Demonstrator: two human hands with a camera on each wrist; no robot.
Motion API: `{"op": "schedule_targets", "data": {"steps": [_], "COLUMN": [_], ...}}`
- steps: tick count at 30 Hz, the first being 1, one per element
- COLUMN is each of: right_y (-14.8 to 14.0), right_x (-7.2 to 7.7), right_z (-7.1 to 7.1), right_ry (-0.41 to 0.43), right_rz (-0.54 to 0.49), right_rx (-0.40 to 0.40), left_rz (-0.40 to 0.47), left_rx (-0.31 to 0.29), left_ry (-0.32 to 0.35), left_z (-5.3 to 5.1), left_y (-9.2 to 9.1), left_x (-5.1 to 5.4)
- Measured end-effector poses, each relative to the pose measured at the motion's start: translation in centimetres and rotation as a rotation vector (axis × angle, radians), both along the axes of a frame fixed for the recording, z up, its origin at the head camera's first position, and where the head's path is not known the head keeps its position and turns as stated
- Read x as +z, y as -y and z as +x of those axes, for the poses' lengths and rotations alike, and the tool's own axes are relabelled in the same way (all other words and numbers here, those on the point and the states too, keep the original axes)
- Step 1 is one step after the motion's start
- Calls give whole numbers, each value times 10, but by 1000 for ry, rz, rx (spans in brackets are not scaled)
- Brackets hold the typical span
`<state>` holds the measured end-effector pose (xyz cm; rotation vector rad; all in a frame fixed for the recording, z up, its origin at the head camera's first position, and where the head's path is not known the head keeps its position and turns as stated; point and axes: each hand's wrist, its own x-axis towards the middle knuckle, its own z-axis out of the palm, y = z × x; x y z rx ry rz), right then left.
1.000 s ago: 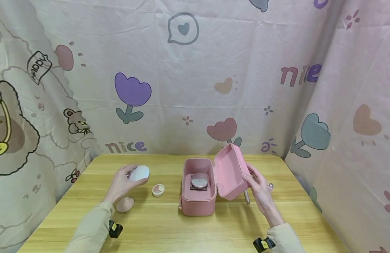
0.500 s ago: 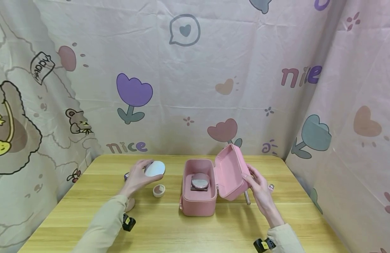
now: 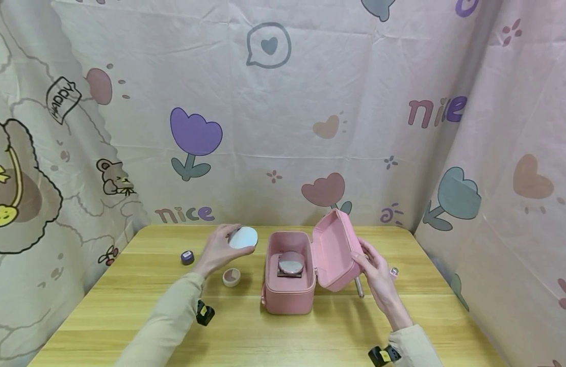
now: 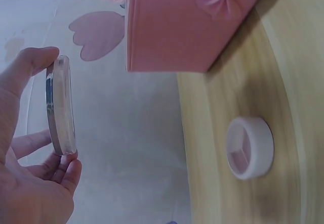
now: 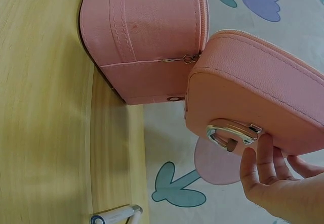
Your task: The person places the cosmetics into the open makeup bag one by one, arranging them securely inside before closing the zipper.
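Note:
My left hand (image 3: 217, 251) holds a round, flat compact (image 3: 243, 238) by its edge, tilted on its side, above the table and left of the case. In the left wrist view, thumb and fingers pinch the compact (image 4: 62, 105) at opposite edges. A pink makeup case (image 3: 289, 302) stands unzipped in the middle. Inside it another round compact (image 3: 291, 263) lies on a dark flat item. My right hand (image 3: 378, 272) grips the outer edge of the case's lid (image 3: 334, 250), swung out to the right. In the right wrist view the fingers lie by the lid's handle (image 5: 234, 130).
On the wooden table (image 3: 237, 336), a white round pot with several coloured sections (image 3: 231, 277) sits left of the case. Farther left is a small purple jar (image 3: 187, 257). Right of the case lie a silvery stick (image 3: 359, 287) and a small pink item (image 3: 394, 272). A printed curtain (image 3: 264, 127) hangs behind.
My left hand has carried the compact rightward and slightly up toward the case, uncovering the purple jar. The left forearm now hides the pale pink rounded item. My right hand stays on the lid.

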<state>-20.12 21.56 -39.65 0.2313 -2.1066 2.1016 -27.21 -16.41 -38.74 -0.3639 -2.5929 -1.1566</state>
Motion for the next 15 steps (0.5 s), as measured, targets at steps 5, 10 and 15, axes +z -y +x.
{"op": "schedule_targets", "data": {"steps": [5, 10, 15], "right_y": [0, 0, 0], "right_x": [0, 0, -1], "right_z": [0, 0, 0], "right_ry": [-2, -4, -8], "right_rz": [-2, -5, -3], "right_rx": [2, 1, 2], "left_rz": [7, 22, 30], "left_rx": [-9, -30, -48], "left_ry": [18, 37, 45], "left_z": [-3, -4, -5], "left_y": [-13, -26, -39], "left_x": [3, 5, 4]}}
